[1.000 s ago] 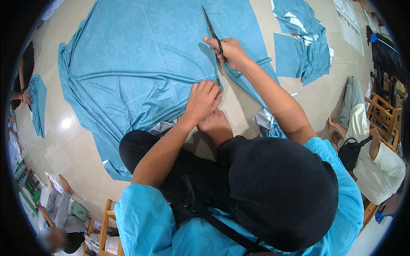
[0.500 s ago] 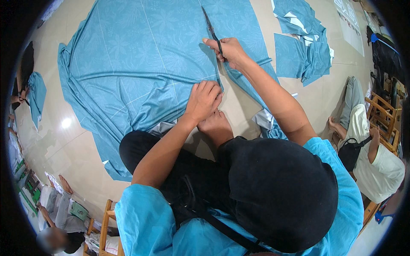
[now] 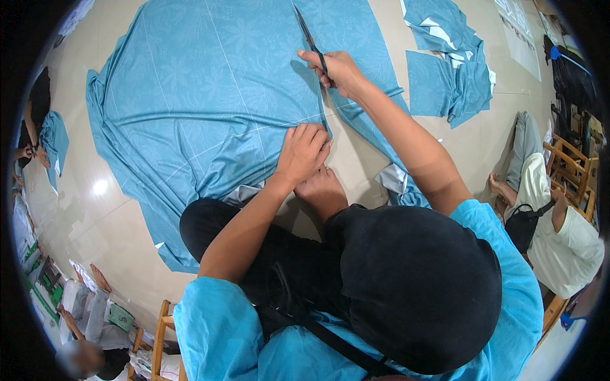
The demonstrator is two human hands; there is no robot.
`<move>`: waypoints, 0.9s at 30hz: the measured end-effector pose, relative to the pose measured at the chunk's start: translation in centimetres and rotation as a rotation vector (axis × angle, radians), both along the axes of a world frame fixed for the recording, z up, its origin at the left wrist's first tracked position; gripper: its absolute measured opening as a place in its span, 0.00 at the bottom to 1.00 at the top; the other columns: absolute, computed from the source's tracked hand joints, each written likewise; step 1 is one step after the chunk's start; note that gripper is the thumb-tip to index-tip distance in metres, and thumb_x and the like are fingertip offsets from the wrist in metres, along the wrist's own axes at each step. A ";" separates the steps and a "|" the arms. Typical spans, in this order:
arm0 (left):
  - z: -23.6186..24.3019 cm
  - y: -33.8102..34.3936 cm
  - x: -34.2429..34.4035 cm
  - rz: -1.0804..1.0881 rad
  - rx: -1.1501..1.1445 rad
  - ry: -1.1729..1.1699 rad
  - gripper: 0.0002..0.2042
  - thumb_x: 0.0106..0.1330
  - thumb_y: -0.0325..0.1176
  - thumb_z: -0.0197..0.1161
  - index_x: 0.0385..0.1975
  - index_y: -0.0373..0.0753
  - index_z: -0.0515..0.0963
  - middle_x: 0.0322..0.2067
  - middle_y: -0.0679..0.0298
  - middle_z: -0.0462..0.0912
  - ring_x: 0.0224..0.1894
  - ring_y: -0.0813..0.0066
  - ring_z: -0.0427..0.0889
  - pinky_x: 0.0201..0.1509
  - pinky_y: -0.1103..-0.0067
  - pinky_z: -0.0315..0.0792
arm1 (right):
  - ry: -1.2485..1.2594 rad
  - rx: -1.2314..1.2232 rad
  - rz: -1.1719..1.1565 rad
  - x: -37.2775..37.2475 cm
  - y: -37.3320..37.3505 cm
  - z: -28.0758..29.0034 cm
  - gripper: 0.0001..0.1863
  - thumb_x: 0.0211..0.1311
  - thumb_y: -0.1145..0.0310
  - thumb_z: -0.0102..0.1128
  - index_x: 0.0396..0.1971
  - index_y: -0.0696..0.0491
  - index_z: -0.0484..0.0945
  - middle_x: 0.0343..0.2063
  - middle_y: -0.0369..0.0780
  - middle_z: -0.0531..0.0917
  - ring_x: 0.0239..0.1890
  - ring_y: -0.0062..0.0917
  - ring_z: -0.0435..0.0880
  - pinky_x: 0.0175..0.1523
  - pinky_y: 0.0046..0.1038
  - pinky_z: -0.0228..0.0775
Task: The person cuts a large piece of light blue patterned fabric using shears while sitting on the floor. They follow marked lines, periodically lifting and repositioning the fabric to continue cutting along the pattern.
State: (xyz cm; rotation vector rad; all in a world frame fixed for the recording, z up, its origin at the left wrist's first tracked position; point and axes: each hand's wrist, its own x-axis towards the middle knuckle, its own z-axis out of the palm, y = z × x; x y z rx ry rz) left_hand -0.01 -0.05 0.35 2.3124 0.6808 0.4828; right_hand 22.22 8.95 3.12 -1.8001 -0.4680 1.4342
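Note:
A large blue leaf-patterned cloth [image 3: 210,70] with thin pale lines lies spread and wrinkled on the tiled floor. My right hand [image 3: 337,73] grips black-handled scissors [image 3: 308,35], their long blades pointing forward over the cloth, at the top of a cut that separates a narrower strip on the right. My left hand [image 3: 304,149] has bent fingers closed on the cloth at the cut's near end, just above my bare foot [image 3: 327,190]. The fingertips are partly hidden.
Blue cut pieces [image 3: 432,82] lie at upper right. A person in white [image 3: 562,254] sits at right near wooden chairs [image 3: 572,171]. Another person's hands [image 3: 35,152] handle blue fabric at left; a further person [image 3: 95,311] sits at lower left near a wooden frame [image 3: 162,330].
My right hand and the scissors have shifted slightly forward and left. My left hand stays on the cloth. The other person's hands and fabric at the left have moved.

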 end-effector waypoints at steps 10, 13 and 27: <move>-0.1 0.0 0.0 0.004 0.000 -0.007 0.09 0.69 0.32 0.72 0.43 0.40 0.80 0.48 0.63 0.83 0.52 0.59 0.80 0.55 0.63 0.69 | -0.007 0.028 -0.003 0.2 1.0 -0.6 0.29 0.56 0.47 0.87 0.31 0.60 0.84 0.19 0.34 0.76 0.19 0.18 0.72 0.24 0.24 0.58; -0.1 0.0 0.0 0.004 -0.004 -0.007 0.09 0.69 0.32 0.72 0.43 0.40 0.80 0.48 0.63 0.83 0.52 0.59 0.80 0.55 0.63 0.69 | -0.017 0.016 0.015 0.3 1.1 -0.8 0.30 0.56 0.45 0.87 0.32 0.58 0.84 0.19 0.33 0.76 0.19 0.16 0.72 0.24 0.20 0.60; -0.1 0.0 0.0 0.005 -0.009 -0.006 0.09 0.68 0.32 0.73 0.43 0.41 0.80 0.48 0.63 0.83 0.52 0.59 0.81 0.55 0.63 0.69 | -0.047 0.015 0.007 0.3 1.4 -1.6 0.27 0.57 0.50 0.89 0.20 0.51 0.78 0.17 0.35 0.76 0.17 0.20 0.71 0.23 0.26 0.60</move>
